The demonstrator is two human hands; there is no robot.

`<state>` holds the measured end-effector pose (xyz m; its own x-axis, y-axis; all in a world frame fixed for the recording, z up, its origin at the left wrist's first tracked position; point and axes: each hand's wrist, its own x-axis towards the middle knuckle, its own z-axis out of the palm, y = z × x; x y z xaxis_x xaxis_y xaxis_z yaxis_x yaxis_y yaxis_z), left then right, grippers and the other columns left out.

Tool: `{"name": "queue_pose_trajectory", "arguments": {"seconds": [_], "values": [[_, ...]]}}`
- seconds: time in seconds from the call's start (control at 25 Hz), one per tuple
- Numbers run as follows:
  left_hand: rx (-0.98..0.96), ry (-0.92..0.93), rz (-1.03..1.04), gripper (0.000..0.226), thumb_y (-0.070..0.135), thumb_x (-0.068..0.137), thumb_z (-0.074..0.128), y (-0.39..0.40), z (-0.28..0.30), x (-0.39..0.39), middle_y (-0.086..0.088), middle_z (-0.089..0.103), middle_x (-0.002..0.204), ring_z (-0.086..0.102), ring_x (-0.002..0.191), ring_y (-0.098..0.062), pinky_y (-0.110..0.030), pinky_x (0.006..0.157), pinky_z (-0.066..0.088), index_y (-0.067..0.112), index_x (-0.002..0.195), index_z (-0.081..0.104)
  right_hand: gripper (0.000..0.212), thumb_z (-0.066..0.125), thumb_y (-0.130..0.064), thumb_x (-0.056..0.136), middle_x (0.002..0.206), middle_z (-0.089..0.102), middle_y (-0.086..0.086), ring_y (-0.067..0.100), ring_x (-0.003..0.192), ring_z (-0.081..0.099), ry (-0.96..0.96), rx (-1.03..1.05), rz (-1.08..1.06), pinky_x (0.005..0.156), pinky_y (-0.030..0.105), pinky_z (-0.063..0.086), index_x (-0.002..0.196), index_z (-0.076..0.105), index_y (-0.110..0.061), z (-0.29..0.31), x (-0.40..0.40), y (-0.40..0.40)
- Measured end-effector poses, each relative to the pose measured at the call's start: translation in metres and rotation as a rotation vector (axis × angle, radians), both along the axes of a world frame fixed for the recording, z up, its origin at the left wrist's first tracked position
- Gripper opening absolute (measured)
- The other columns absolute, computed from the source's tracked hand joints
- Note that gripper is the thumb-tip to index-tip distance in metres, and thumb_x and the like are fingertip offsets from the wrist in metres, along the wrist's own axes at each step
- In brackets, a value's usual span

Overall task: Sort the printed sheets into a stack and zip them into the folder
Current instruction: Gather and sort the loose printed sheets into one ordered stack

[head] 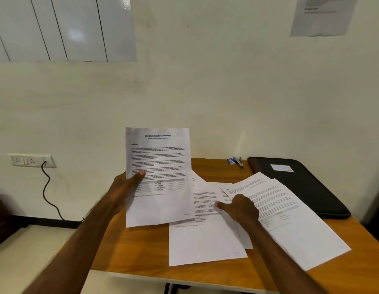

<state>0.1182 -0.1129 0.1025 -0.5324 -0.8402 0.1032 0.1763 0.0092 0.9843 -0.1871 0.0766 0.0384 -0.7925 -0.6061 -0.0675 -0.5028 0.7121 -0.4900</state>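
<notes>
My left hand (126, 185) grips a printed sheet (161, 166) by its left edge, thumb on the front, and holds it upright above the table's left part. Several more printed sheets (207, 236) lie spread and overlapping on the wooden table (131, 249). My right hand (239, 206) rests on these loose sheets with its fingers bent and the thumb pointing left. Another loose sheet (294, 225) fans out to the right and partly overlaps the black zip folder (301, 185), which lies shut at the table's back right.
A small blue and white item (231, 161) and a pen-like tool (240, 162) lie at the table's back edge by the wall. A wall socket (31, 160) with a black cable hangs at the left. The table's front edge is close below.
</notes>
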Motion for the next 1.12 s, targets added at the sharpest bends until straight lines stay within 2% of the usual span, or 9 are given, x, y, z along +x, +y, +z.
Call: {"name": "queue_pose_trajectory", "arguments": {"seconds": [0.08,0.16,0.44,0.64,0.76,0.84,0.92,1.0,1.12], "values": [[0.012,-0.017,0.036,0.032,0.019,0.099,0.067,-0.004,-0.001,0.009,-0.015,0.079,0.115,0.078,0.102,-0.034,-0.039,0.078,0.066,0.007,0.128,0.066,0.082,0.070,-0.081,0.071,0.116,0.066,0.005,0.025,0.111,0.063,0.031,0.052,-0.009,0.077,0.031,0.047,0.117,0.060,-0.015,-0.005,0.007,-0.004],[0.006,-0.061,0.064,0.036,0.023,0.097,0.069,-0.007,-0.003,0.016,-0.014,0.079,0.116,0.076,0.107,-0.038,-0.042,0.085,0.066,0.007,0.129,0.066,0.091,0.075,-0.080,0.068,0.128,0.064,0.007,0.027,0.121,0.059,0.038,0.051,-0.028,0.087,0.034,0.049,0.126,0.057,-0.012,-0.008,0.015,-0.009],[0.028,-0.085,0.113,0.034,0.024,0.096,0.071,-0.007,-0.012,0.029,-0.017,0.078,0.116,0.075,0.106,-0.040,-0.057,0.099,0.057,0.008,0.125,0.067,0.090,0.079,-0.072,0.071,0.134,0.062,0.010,0.030,0.126,0.056,-0.064,0.111,-0.036,0.095,0.037,0.049,0.134,0.053,-0.012,-0.008,0.013,-0.022],[0.045,-0.076,0.110,0.027,0.022,0.099,0.068,0.002,-0.011,0.029,-0.019,0.077,0.117,0.075,0.106,-0.043,-0.055,0.095,0.060,0.010,0.123,0.067,0.085,0.086,-0.059,0.072,0.134,0.062,0.010,0.031,0.125,0.060,-0.061,0.088,-0.070,0.097,0.039,0.052,0.134,0.051,-0.011,-0.004,0.020,-0.022],[0.067,-0.046,0.090,0.031,0.023,0.098,0.069,0.007,-0.008,0.028,-0.017,0.078,0.116,0.076,0.102,-0.041,-0.049,0.083,0.065,0.010,0.126,0.066,0.084,0.087,-0.056,0.073,0.137,0.062,0.009,0.032,0.129,0.058,-0.133,0.099,-0.020,0.102,0.042,0.050,0.137,0.052,-0.013,-0.003,0.017,-0.023],[0.064,-0.038,0.071,0.028,0.023,0.099,0.068,0.011,-0.008,0.026,-0.015,0.079,0.112,0.078,0.097,-0.038,-0.044,0.075,0.067,0.011,0.124,0.065,0.075,0.086,-0.050,0.076,0.133,0.064,0.008,0.031,0.125,0.061,-0.168,0.057,-0.013,0.096,0.039,0.052,0.134,0.055,-0.014,-0.005,0.016,-0.020],[0.062,-0.030,0.060,0.025,0.022,0.099,0.068,0.015,-0.008,0.025,-0.013,0.081,0.108,0.079,0.094,-0.035,-0.042,0.073,0.067,0.012,0.122,0.066,0.048,0.081,-0.038,0.086,0.123,0.071,0.007,0.028,0.112,0.068,-0.164,-0.077,0.014,0.077,0.031,0.051,0.124,0.065,-0.013,-0.011,0.015,-0.017],[0.058,-0.046,0.061,0.031,0.024,0.098,0.069,0.017,-0.009,0.025,-0.015,0.079,0.114,0.077,0.102,-0.039,-0.049,0.085,0.064,0.010,0.125,0.065,0.025,0.072,-0.026,0.095,0.116,0.075,0.007,0.027,0.102,0.071,-0.217,-0.282,0.045,0.070,0.027,0.049,0.114,0.073,-0.010,-0.014,0.011,-0.012],[0.051,-0.054,0.050,0.037,0.026,0.097,0.071,0.021,-0.007,0.026,-0.017,0.078,0.118,0.075,0.106,-0.041,-0.053,0.092,0.062,0.008,0.129,0.065,0.015,0.065,-0.021,0.100,0.110,0.075,0.008,0.026,0.097,0.071,-0.350,-0.564,0.069,0.070,0.024,0.050,0.106,0.072,-0.009,0.000,0.008,0.004]]}}
